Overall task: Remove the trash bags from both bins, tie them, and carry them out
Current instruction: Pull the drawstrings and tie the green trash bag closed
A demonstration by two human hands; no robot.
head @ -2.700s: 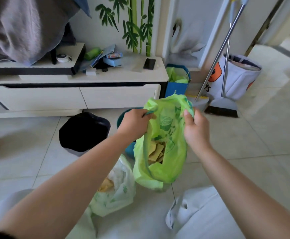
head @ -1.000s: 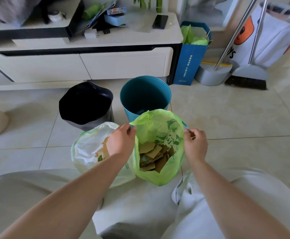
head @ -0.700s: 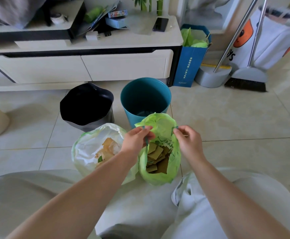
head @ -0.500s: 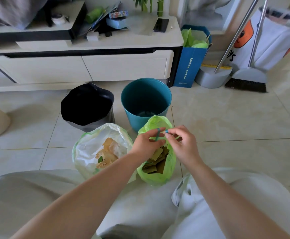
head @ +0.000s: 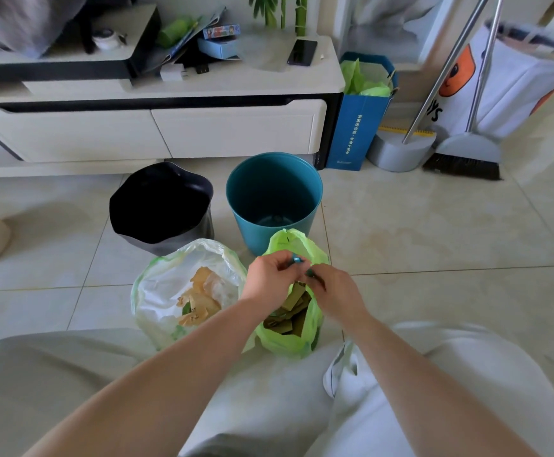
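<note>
Both hands are pinching the drawstring at the mouth of the green bag (head: 290, 324): the left hand (head: 270, 278) and right hand (head: 333, 291) are meeting above it, gathering the thin, soft film. It is sitting on the floor before the blue bin (head: 274, 199), beside the open white bag (head: 186, 291), and likely light; the gathered neck is looking like the best hold

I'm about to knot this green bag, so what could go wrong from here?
The green bag looks thin, and stiff brown scraps press against its side, so hard pulling by the left hand and right hand might tear it. The white bag gapes open beside your arm; a nudge could spill it.
</note>
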